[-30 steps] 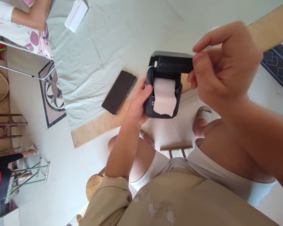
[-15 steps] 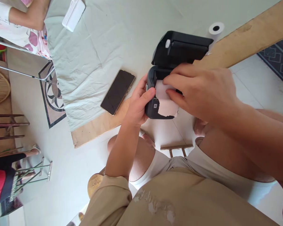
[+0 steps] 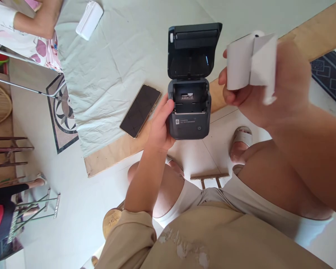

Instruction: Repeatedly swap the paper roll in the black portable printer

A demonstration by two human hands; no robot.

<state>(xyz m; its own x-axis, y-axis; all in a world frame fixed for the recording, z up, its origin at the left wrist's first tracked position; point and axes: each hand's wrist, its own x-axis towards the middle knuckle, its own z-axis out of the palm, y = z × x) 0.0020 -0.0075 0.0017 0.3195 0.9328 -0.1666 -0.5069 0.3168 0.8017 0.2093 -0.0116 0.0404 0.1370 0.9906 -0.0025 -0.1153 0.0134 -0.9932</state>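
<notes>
Out past the left fingers (image 3: 169,108) and the right fingers (image 3: 230,97) is a big desk (image 3: 112,157). A pale, crinkly cloth (image 3: 100,74) covers most of it, and bare wood shows at the edge near the fingers. A dark phone (image 3: 140,111) lies just left of the left fingers. Far past it is a white thing (image 3: 89,20). On the floor, way left of the left fingers, is a tile picture (image 3: 62,116), and right of the right fingers is a dark mat (image 3: 332,76).

Another person's arm (image 3: 36,23), far up and left of the left fingers, is cut off. The right fingers look blurry, and some hide behind paper. I can't tell whose hole the little dark one by the paper is. Some left fingers hide behind the printer (image 3: 189,129).

The left fingers hold the printer tight, thumb on its side. Its lid (image 3: 194,50) stands open above them. The right fingers grip a paper roll (image 3: 238,68), apart from the printer, to its right. A loose end flaps beside the roll.
</notes>
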